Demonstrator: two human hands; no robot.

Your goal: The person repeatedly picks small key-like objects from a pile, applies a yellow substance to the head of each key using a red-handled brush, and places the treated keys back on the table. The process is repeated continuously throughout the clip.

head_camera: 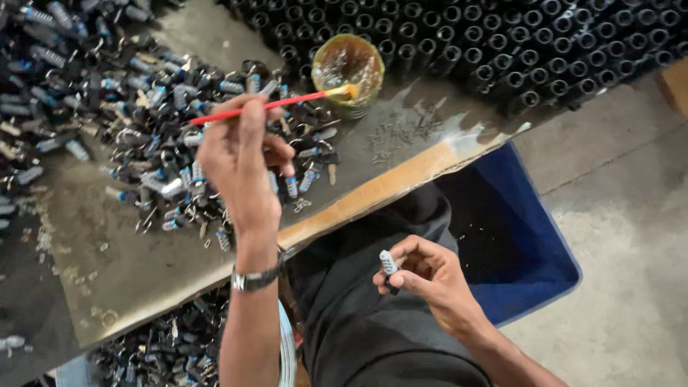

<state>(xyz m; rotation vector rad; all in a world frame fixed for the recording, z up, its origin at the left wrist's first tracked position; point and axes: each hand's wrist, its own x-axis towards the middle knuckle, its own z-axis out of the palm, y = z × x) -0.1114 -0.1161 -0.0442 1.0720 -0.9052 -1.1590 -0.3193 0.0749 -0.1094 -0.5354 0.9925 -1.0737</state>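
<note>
A: Where is the small grey part [388, 262]?

B: Down over the lap, in the right hand [430, 276]. Its long axis runs up and slightly left in the view, the pale ribbed end pointing up toward the tabletop [115, 272], the dark end down. The thumb and fingers [410, 247] pinch it near the lower end, so the ribbed tip stands clear above them.

A: And the brush [272, 104]?

B: Red handle, held in the left hand [240, 161], whose fingers are clenched round its rear half. It lies nearly level, rising a little to the right. The yellowish bristle tip points right and rests at the rim of a round tub [349, 63] of amber paste.

A: What lies around it?

B: Beneath and left of that hand, a heap of small parts [136, 93], grey, blue and black, spread over the tabletop. Behind the tub, rows of black tubes [516, 43] stand on end. A wristwatch [256, 278] sits on the left wrist. To the right of the lap, a blue bin [530, 265] stands on the concrete floor [631, 215].
</note>
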